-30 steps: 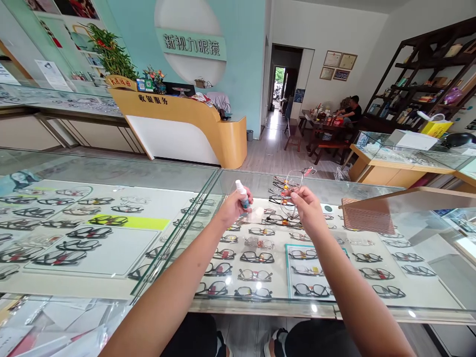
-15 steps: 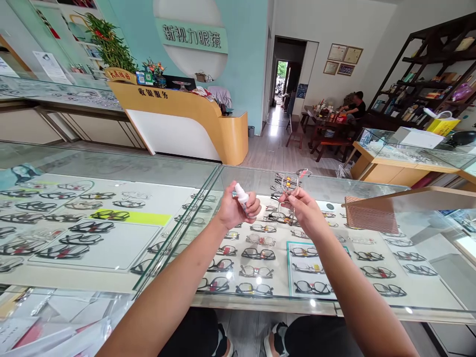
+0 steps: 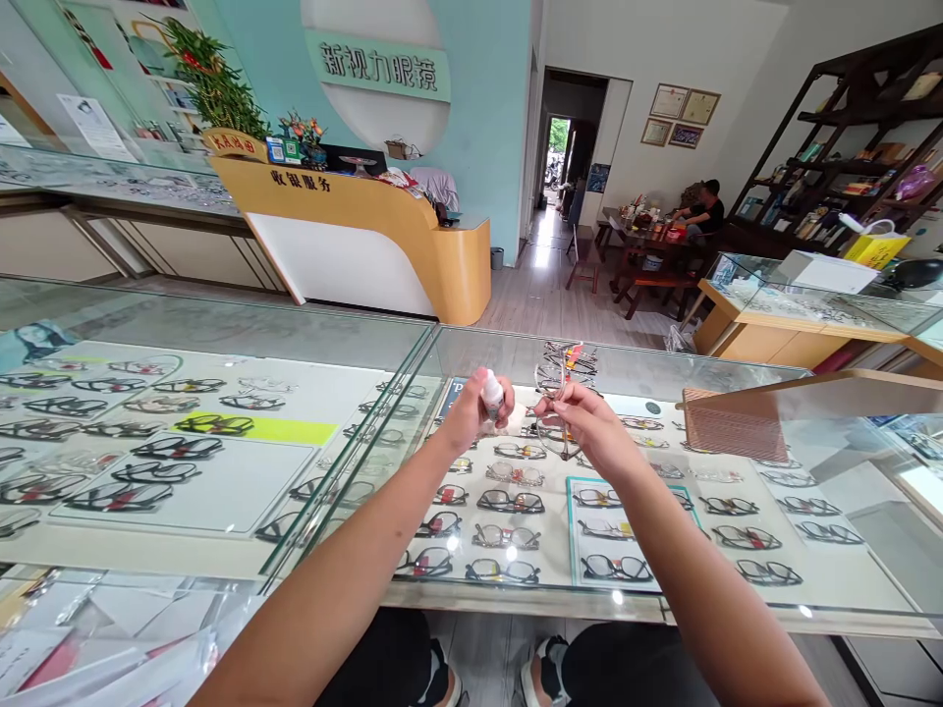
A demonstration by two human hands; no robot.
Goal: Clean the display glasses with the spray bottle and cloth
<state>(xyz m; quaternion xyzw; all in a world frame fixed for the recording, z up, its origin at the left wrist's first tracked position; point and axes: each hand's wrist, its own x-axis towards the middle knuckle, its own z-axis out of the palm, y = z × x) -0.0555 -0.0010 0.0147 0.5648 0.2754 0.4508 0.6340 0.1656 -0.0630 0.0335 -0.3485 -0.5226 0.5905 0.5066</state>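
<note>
Over the glass display case, my left hand [image 3: 471, 410] is closed around a small white spray bottle [image 3: 492, 393], its nozzle pointing up. To the right of it, my right hand [image 3: 585, 417] pinches a pair of thin-framed glasses [image 3: 551, 432] between thumb and fingers. The glasses are held with one lens above the other, close to the bottle but apart from it. Rows of eyeglasses [image 3: 512, 502] lie under the glass below both hands.
A wooden board [image 3: 810, 393] stands on the case at right. Another display case [image 3: 184, 491] adjoins at left. Plastic-wrapped papers [image 3: 110, 638] lie at lower left. Beyond are a reception counter [image 3: 464, 265] and a person [image 3: 708, 211] seated at a table.
My left hand has moved slightly right with the bottle, which is more upright. My right hand has shifted left and slightly down, turning the glasses.
</note>
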